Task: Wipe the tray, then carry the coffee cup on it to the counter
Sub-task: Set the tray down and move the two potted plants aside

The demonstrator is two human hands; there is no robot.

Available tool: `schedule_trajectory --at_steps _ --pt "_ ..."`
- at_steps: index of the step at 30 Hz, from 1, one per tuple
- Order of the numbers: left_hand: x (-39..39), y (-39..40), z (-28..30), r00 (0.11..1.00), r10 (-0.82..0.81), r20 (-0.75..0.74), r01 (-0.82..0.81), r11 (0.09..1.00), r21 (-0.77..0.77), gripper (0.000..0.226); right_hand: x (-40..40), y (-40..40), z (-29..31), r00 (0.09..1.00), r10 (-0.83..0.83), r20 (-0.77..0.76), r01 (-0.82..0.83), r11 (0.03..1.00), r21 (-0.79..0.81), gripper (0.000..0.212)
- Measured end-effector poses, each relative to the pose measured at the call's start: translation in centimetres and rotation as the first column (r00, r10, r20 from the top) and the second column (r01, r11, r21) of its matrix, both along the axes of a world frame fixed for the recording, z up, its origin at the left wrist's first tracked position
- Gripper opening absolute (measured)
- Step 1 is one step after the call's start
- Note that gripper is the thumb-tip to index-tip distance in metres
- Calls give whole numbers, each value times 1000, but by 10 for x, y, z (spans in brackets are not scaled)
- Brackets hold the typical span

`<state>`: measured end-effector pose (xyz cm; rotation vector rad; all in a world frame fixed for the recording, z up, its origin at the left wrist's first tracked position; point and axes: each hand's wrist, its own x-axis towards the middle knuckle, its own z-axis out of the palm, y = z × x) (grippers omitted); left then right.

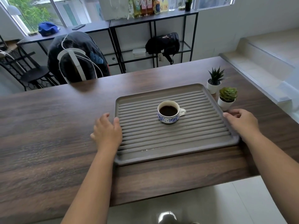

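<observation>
A grey ribbed tray (169, 143) is laid flat on the dark wooden tabletop (48, 126), toward its right end and close to the near edge. Near the middle of the tray, slightly toward its far side, a white coffee cup (169, 112) with a blue floral pattern is set upright, filled with dark coffee, its handle turned to the right. Small wet glints are seen on the ribs by the tray's near rim.

Just beyond the tray's far right corner two small potted succulents are placed: a spiky one (215, 80) farther back and a rosette one (227, 98) nearer, the latter standing just beside the tray's right rim. Across the table's far edge a chair draped with a dark jacket (76, 57) is seen, and behind it black shelving (153, 29) carrying bottles and a bag.

The left hand (107, 130) is laid over the tray's left rim, fingers loosely curled, with the thumb resting on the ribbed surface. The right hand (241, 121) is brought against the right rim, fingers bent around its outer edge close to the rosette pot. Both forearms are extended forward over the table's near edge. Whether either hand is actually tightened on the rim cannot be told.
</observation>
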<state>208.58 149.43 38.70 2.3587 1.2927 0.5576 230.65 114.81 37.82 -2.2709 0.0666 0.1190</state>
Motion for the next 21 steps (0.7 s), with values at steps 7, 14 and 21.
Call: schedule_trajectory --at_steps 7,14,21 --pt "67 -78 34 902 -410 138 395 911 121 32 31 -11 -10 1000 3 -21 -1 993 118 77" --pt "183 -177 45 782 -392 484 616 601 -510 33 73 -14 -17 962 247 114 -261 956 132 64" --pt "293 -205 27 879 -256 402 470 600 -648 72 111 -16 -20 911 385 148 -407 897 173 46"
